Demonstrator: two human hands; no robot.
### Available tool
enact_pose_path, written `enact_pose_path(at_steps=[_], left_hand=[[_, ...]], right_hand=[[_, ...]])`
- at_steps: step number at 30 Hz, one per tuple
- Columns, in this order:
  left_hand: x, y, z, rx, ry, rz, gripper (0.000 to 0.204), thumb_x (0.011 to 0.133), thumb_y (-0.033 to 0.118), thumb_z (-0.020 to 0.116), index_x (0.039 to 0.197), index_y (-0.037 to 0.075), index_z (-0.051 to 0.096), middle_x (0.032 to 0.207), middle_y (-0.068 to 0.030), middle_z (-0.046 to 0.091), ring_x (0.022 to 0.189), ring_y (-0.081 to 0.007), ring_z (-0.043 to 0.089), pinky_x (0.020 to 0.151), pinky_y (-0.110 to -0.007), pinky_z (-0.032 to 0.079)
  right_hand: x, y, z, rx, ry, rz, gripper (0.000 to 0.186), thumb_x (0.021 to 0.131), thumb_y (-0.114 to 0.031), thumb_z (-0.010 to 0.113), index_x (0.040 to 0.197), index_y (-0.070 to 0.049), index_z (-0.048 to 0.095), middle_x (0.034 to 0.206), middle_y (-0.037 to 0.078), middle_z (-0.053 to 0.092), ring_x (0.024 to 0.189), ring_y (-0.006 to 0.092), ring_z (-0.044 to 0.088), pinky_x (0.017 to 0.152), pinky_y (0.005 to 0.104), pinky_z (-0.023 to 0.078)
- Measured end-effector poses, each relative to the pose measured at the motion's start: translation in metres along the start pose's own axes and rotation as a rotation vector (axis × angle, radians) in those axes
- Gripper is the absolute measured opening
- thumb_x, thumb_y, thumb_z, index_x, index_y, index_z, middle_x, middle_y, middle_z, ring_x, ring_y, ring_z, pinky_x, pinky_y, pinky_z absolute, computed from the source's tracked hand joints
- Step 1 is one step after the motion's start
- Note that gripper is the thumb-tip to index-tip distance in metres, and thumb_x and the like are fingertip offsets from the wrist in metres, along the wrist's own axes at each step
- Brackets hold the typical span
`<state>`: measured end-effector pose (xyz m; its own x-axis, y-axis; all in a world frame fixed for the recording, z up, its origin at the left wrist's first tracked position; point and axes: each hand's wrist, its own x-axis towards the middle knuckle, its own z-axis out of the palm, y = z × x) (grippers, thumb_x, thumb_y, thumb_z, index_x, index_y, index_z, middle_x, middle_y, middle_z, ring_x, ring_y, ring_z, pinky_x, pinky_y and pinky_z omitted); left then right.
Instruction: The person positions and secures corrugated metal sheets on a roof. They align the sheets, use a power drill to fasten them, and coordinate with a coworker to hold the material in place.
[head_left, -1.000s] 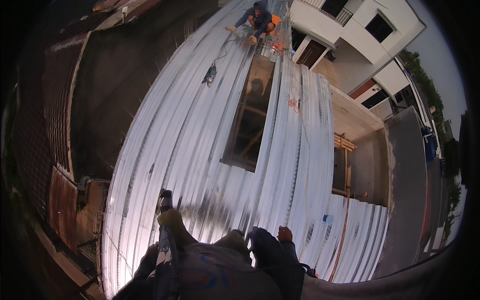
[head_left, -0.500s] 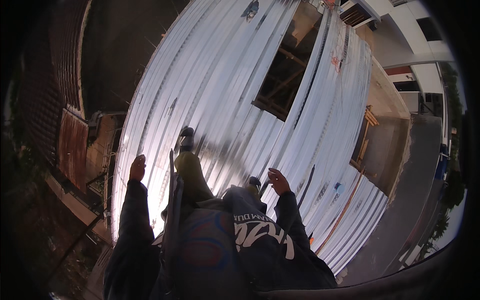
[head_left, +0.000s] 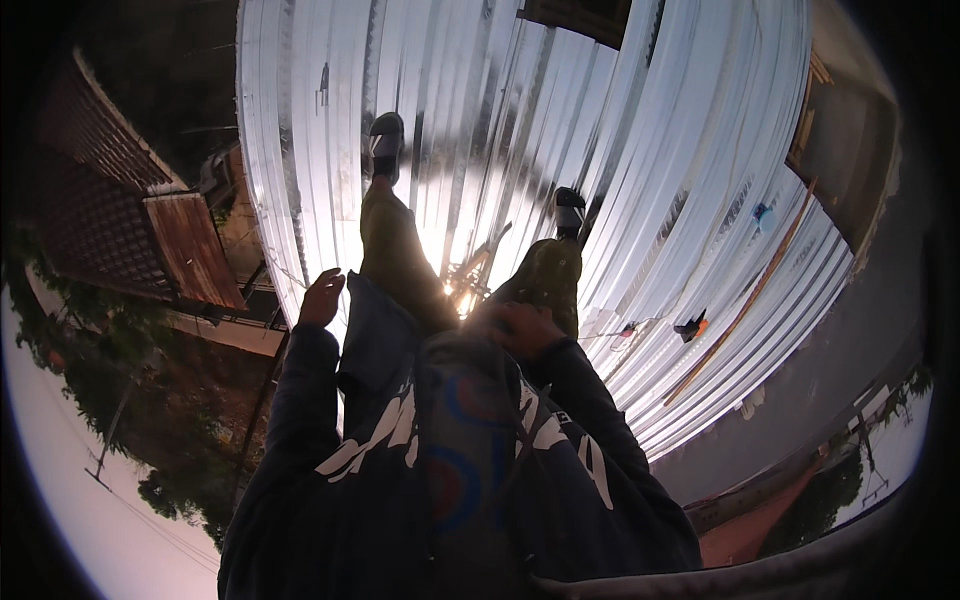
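Note:
My left hand hangs beside my left hip with loosely bent fingers, apart from the roof and holding nothing that I can see. In front of my waist, my right hand rests against my dark clothing near the top of my right thigh, its fingers stretched to the left and dim against the glare. Beneath me is a ribbed metal sheet roof. My left shoe stands farther forward on it than my right shoe.
An opening breaks the roof at the far side. To the right lie a long brown strip, a dark-and-orange object and a small blue object. The left roof edge drops toward lower rusty roofing. Sunlight glares between my legs.
My view has tilted down and back, so the opening has slid toward the top. My right hand has come in from the side to my waist. My left hand stays at my side.

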<state>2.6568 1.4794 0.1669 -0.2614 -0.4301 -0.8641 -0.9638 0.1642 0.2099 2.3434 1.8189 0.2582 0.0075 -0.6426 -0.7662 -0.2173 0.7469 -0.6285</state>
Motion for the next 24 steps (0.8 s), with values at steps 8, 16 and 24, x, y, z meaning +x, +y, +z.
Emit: enact_pose_path(at_steps=[8,16,24], left_hand=[[0.116,-0.032,-0.12,-0.022,0.076,0.216,0.044,0.104,0.039,0.06,0.136,0.008,0.062,0.124,-0.0162,0.071,0.113,-0.0272,0.069,0.096,-0.038,0.054],[0.19,-0.052,-0.249,0.012,0.165,0.233,0.042,0.103,0.037,0.061,0.134,0.009,0.063,0.124,-0.0201,0.071,0.113,-0.0317,0.07,0.096,-0.041,0.054],[0.21,-0.148,-0.297,0.171,0.137,0.246,0.042,0.1,0.041,0.062,0.129,0.012,0.066,0.119,-0.0197,0.072,0.112,-0.0349,0.069,0.097,-0.045,0.054]], right_hand=[[0.071,-0.056,0.013,0.067,-0.015,0.057,0.037,0.095,-0.045,0.061,0.124,-0.025,0.071,0.129,0.007,0.068,0.128,0.0311,0.059,0.101,0.0619,0.042],[0.106,-0.105,0.054,0.233,0.111,0.207,0.048,0.09,-0.053,0.066,0.125,-0.02,0.071,0.122,0.01,0.071,0.119,0.033,0.064,0.105,0.0519,0.046],[0.075,-0.224,0.041,-0.05,0.417,0.148,0.041,0.09,-0.03,0.074,0.124,-0.008,0.07,0.119,0.015,0.071,0.113,0.0338,0.068,0.102,0.0418,0.052]])
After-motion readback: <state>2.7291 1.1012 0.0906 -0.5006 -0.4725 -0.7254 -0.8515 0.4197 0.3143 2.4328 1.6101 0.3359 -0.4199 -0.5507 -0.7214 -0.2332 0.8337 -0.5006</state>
